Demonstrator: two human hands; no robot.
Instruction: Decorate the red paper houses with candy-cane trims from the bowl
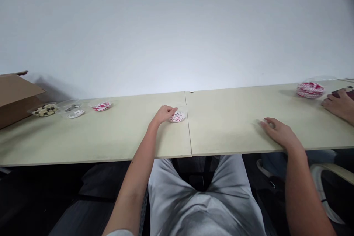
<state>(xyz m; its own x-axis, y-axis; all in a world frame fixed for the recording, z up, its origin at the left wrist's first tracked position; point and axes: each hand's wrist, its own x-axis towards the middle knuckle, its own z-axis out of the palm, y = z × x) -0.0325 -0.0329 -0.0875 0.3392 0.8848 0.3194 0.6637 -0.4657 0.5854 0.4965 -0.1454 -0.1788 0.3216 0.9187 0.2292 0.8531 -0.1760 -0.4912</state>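
1. Head view: the left hand rests mid-table, its fingers curled down against a clear plastic tub of red-and-white packets, just left of the seam in the table. Whether this grip is clamped on the tub cannot be told.
2. The right hand lies palm down on the table, fingers apart, its grip empty.
3. The tub probably weighs little, and its thin wall may flex or crack, so its rim seems the safest place to hold.
4. Toward the left stand a similar tub, a tub of small pale pieces and a tub of dark-and-cream pieces, beside a cardboard box.
5. At the far right, a co-worker's hand is near another packet tub.
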